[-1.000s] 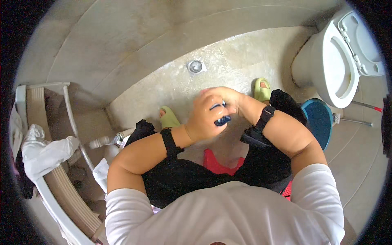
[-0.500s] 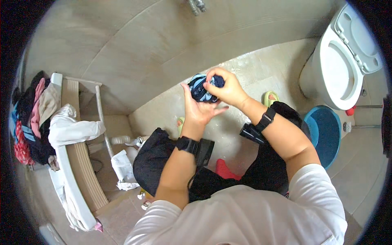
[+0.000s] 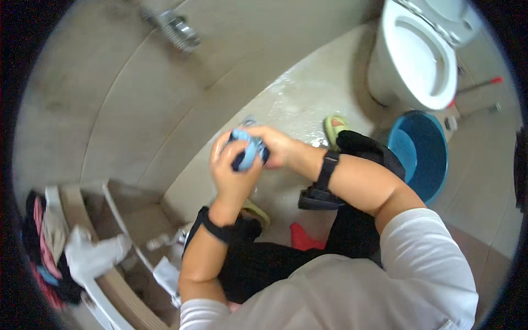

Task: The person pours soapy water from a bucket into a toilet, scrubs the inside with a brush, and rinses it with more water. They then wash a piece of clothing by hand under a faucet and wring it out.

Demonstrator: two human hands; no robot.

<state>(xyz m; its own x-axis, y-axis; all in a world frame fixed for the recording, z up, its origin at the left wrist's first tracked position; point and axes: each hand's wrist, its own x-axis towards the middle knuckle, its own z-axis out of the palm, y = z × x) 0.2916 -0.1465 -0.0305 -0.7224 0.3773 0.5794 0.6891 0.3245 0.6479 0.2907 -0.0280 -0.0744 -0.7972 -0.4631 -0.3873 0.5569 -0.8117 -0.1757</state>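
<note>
A balled-up wet-looking cloth (image 3: 251,155) in navy and light blue sits between my two hands, over the floor ahead of my knees. My left hand (image 3: 230,169) has its fingers curled round the left side and front of the bundle. From the right, my right hand (image 3: 279,146) presses in and grips its other side. Part of the cloth is hidden by fingers, and slight motion blur leaves its exact kind unclear. Black straps with dark devices sit on both wrists.
A blue basin (image 3: 434,184) stands right, near the white toilet (image 3: 379,77). A metal tap (image 3: 179,30) juts from the wall. At left, a rack (image 3: 107,308) carries clothes (image 3: 41,242) and white cloth (image 3: 93,256). A red object (image 3: 303,237) lies between my legs. The floor (image 3: 308,82) glistens wet.
My hands have closed in around the cloth; my left palm was flat and open beneath it, with my right hand on top. The view has shifted and turned, bringing the tap further into sight.
</note>
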